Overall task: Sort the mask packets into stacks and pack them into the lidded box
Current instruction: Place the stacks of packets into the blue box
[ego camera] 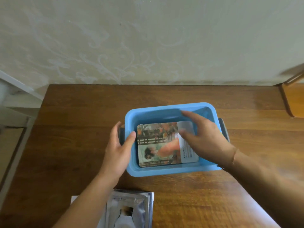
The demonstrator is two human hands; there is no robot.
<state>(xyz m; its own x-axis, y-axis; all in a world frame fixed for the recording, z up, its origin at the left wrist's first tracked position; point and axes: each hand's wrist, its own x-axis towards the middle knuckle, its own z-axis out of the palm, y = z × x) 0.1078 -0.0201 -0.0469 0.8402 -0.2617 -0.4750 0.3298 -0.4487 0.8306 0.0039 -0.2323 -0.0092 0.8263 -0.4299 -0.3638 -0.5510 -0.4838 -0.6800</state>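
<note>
A blue plastic box stands open in the middle of the wooden table, with grey side latches. Inside it lies a stack of mask packets with an orange and green picture on top. My left hand grips the box's left wall, thumb over the rim. My right hand reaches into the box from the right, fingers spread over the right end of the packets; blur hides whether it presses on them. A second stack of silver-grey mask packets lies at the table's near edge, partly under my left forearm.
The wooden table meets a pale patterned wall at the back. A wooden chair or shelf edge shows at the right. White furniture stands at the left. No lid is in view.
</note>
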